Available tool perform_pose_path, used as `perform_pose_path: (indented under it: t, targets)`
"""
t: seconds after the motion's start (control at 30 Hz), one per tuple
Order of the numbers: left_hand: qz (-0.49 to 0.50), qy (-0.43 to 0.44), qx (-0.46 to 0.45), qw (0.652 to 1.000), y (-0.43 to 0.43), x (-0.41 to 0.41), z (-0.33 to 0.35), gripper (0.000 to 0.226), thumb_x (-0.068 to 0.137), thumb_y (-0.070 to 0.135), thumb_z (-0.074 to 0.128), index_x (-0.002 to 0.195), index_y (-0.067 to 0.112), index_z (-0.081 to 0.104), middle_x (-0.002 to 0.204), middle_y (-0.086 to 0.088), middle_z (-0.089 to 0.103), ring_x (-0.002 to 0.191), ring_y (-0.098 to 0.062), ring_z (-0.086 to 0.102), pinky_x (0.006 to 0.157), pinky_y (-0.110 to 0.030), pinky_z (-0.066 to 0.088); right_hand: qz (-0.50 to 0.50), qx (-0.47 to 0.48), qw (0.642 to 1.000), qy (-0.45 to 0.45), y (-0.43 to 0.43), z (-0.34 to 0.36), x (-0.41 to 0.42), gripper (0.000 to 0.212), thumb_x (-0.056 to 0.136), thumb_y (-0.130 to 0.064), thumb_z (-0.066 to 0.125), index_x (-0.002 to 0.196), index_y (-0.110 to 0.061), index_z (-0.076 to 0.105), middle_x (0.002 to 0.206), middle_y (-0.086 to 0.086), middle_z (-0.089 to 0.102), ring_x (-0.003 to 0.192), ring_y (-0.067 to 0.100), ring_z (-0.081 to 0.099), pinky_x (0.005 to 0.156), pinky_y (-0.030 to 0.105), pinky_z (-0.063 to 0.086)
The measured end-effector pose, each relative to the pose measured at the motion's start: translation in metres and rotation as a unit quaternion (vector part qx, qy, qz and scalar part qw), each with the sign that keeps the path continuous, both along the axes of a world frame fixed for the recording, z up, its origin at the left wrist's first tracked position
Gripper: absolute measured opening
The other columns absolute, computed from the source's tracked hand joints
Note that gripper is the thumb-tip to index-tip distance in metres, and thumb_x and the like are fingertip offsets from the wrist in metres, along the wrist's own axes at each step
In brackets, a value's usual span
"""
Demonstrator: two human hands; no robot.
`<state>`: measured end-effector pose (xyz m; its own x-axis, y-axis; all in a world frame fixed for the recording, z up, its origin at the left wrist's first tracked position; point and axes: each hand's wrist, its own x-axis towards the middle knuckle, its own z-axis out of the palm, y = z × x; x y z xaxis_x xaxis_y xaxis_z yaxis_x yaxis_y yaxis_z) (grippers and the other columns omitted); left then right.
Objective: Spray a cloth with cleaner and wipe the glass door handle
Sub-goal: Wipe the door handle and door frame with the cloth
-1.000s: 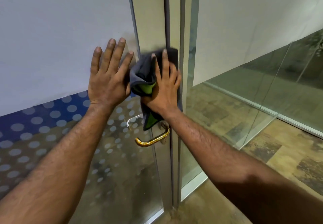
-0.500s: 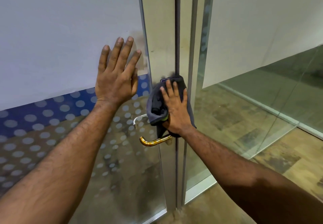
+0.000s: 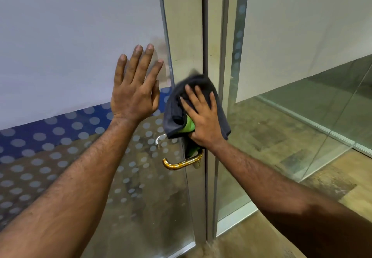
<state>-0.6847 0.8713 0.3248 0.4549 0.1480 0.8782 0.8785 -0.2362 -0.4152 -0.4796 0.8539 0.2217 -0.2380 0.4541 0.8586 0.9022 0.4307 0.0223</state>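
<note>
A brass lever handle (image 3: 182, 163) juts left from the metal edge strip of the glass door (image 3: 141, 207). Just above it, my right hand (image 3: 203, 118) presses a dark grey cloth with a green side (image 3: 175, 106) flat against the strip; the cloth's lower end hangs down onto the handle's base. My left hand (image 3: 134, 94) lies flat on the frosted glass to the left, fingers spread, holding nothing. A second, silver handle (image 3: 159, 139) shows through the glass behind. No spray bottle is in view.
The door carries a white frosted panel (image 3: 76, 40) above a blue dotted band (image 3: 50, 132). Right of the door frame (image 3: 223, 96) stands a fixed glass partition (image 3: 302, 116), with brown patterned floor (image 3: 271, 243) below.
My right hand slid the cloth down the door edge toward the handle, then slightly back up. My left hand stayed flat on the glass.
</note>
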Motion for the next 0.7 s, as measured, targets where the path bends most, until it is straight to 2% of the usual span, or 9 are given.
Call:
perform_pose_path:
  t: [0.07,0.13,0.27,0.37,0.47,0.57,0.7]
  targets:
    - [-0.002,0.001,-0.001,1.0,0.0,0.0,0.0,0.053,0.103,0.027,0.046,0.155,0.017,0.037,0.163,-0.014,0.028,0.151,-0.033,0.024,0.123,-0.048,0.011,-0.013,-0.017,1.0,0.001,-0.005,0.001,0.003,0.082,0.078,-0.04,0.074,0.15,-0.017,0.042,0.164,0.012,0.027,0.153,0.03,0.018,0.121,0.061,0.009]
    - [-0.005,-0.003,-0.005,1.0,0.001,-0.001,0.0,0.054,0.103,0.027,0.046,0.155,0.017,0.036,0.163,-0.014,0.027,0.151,-0.033,0.024,0.123,-0.048,0.009,-0.017,-0.015,0.999,0.032,-0.006,0.026,0.0,0.08,0.079,-0.04,0.068,0.151,-0.018,0.04,0.164,0.011,0.026,0.153,0.029,0.018,0.12,0.06,0.011]
    - [-0.006,0.001,-0.019,1.0,0.001,-0.001,0.0,0.063,0.1,0.038,0.047,0.157,0.015,0.032,0.164,-0.013,0.025,0.151,-0.033,0.022,0.123,-0.048,0.009,-0.011,0.03,0.997,0.067,0.002,0.097,-0.011,0.083,0.075,-0.033,0.066,0.151,-0.017,0.039,0.163,0.012,0.028,0.152,0.031,0.02,0.119,0.063,0.01]
    - [-0.01,-0.006,-0.023,1.0,0.0,-0.001,0.001,0.065,0.1,0.04,0.042,0.158,0.014,0.028,0.164,-0.012,0.025,0.151,-0.031,0.021,0.124,-0.046,0.007,-0.006,0.058,0.996,0.062,0.002,0.113,-0.016,0.078,0.075,-0.03,0.064,0.149,-0.017,0.043,0.162,0.012,0.032,0.151,0.032,0.024,0.119,0.064,0.008]
    - [-0.007,0.006,-0.016,1.0,0.0,-0.002,0.001,0.063,0.102,0.047,0.048,0.155,0.014,0.037,0.163,-0.014,0.025,0.15,-0.034,0.025,0.122,-0.05,0.014,-0.008,0.043,0.999,0.011,-0.004,0.084,-0.009,0.082,0.071,-0.031,0.067,0.149,-0.019,0.044,0.163,0.009,0.031,0.152,0.029,0.022,0.119,0.063,0.008]
    - [-0.01,-0.001,-0.018,1.0,-0.001,-0.002,0.001,0.053,0.104,0.031,0.044,0.154,0.017,0.038,0.163,-0.014,0.027,0.151,-0.033,0.023,0.122,-0.049,0.011,-0.021,-0.009,0.998,-0.053,-0.013,0.034,0.003,0.085,0.067,-0.029,0.069,0.148,-0.021,0.045,0.164,0.006,0.029,0.153,0.027,0.02,0.119,0.063,0.008]
    - [-0.009,-0.004,-0.032,0.999,-0.003,-0.001,0.002,0.055,0.102,0.028,0.046,0.154,0.017,0.035,0.164,-0.013,0.025,0.152,-0.033,0.021,0.122,-0.049,0.011,-0.036,-0.101,0.988,-0.108,-0.027,-0.014,0.02,0.087,0.07,-0.029,0.073,0.15,-0.025,0.041,0.166,-0.001,0.021,0.155,0.022,0.012,0.121,0.059,0.008]
